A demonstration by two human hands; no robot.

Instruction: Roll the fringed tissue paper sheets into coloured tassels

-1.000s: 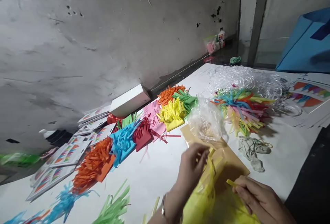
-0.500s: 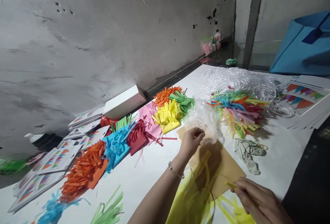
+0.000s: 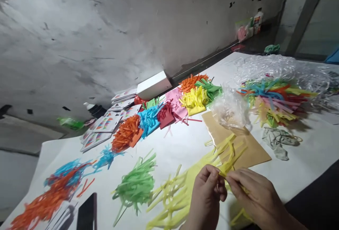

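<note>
Two hands: left hand (image 3: 208, 191) and right hand (image 3: 251, 196) met at the counter's (image 3: 174, 145) near edge.
Fingers: both sets pressed together, pinching one yellow strip (image 3: 225, 168) between them.
Yellow strips (image 3: 174, 194): loose pile fanned out just left of the hands, partly over brown paper (image 3: 246, 149).
Done, apparently: sorted colour bundles (image 3: 148, 120) lined up toward the wall.
Left, apparently: loose green strips (image 3: 136, 186) and the yellow pile, not yet bundled.

both hands meet low in front: left hand (image 3: 208, 193) curled, fingertips pinched, right hand (image 3: 251, 196) just beside it, fingers pinched too, tips touching.
</note>
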